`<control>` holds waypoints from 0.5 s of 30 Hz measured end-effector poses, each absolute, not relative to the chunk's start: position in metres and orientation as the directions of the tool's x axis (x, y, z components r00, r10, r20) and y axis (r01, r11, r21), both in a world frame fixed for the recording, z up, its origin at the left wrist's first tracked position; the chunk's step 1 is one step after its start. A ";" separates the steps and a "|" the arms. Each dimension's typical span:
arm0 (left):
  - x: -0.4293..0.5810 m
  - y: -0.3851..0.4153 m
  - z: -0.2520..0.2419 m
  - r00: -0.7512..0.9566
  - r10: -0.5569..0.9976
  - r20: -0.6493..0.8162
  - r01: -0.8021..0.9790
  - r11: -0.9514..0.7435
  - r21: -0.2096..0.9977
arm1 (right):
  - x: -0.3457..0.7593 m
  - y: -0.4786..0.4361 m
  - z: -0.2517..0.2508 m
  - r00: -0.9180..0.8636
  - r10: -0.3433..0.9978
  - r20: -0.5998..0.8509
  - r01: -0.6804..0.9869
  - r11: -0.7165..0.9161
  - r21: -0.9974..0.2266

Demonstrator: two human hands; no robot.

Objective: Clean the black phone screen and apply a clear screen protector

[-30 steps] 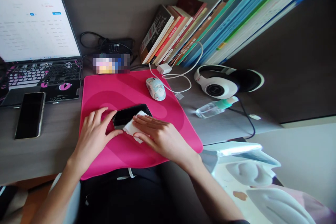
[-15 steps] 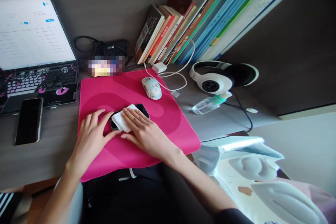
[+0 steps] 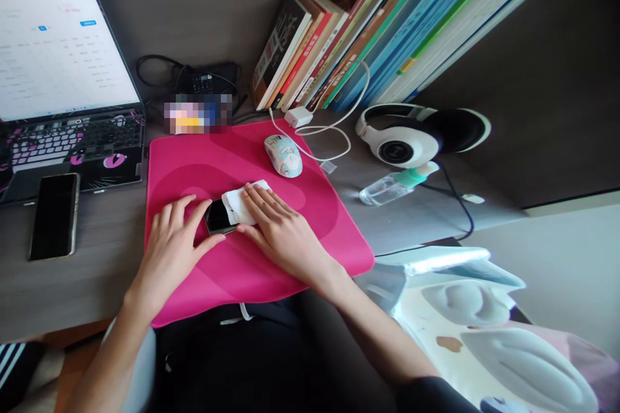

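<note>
A black smartphone lies on the pink desk mat. My left hand steadies its left end, thumb and index finger at opposite edges, other fingers stretched out over the mat. Pressed on the phone's right part is a white tissue. My right hand holds the tissue down under flat fingers, thumb near the phone's lower edge. The tissue and right hand hide the phone's right end. Above the right hand sits a patterned mouse.
On the left stand an open laptop and a second smartphone. Books lean at the back. Right of the mat are a white charger with cable, headphones and a clear spray bottle. A white bag is at lower right.
My right hand has slid the tissue rightward along the phone, baring more of its left part. My left hand stays at the phone's left end. The view has shifted slightly.
</note>
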State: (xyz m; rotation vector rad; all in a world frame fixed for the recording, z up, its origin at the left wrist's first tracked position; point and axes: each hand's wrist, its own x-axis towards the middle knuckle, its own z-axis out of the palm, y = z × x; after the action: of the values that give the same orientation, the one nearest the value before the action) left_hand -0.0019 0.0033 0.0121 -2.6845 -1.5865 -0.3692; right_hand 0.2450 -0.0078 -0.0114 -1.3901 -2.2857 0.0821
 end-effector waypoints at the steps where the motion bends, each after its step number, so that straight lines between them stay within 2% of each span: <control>1: -0.001 0.003 0.012 0.460 0.864 0.202 0.866 -0.487 0.111 | 0.246 -0.011 -0.010 -0.382 0.854 0.352 0.832 0.484 -0.272; 7: -0.001 0.000 0.013 0.462 0.866 0.190 0.869 -0.485 0.099 | 0.254 -0.043 0.006 -0.425 0.849 0.314 0.848 0.495 -0.191; 15: -0.002 0.002 0.013 0.472 0.858 0.202 0.859 -0.499 0.110 | 0.253 -0.006 -0.015 -0.357 0.859 0.366 0.838 0.468 -0.281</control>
State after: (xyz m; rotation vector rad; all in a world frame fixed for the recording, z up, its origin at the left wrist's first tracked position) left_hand -0.0024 0.0025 0.0132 -2.6901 -1.5691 -0.3629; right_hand 0.2530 -0.0057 -0.0146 -1.4133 -2.2581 0.0620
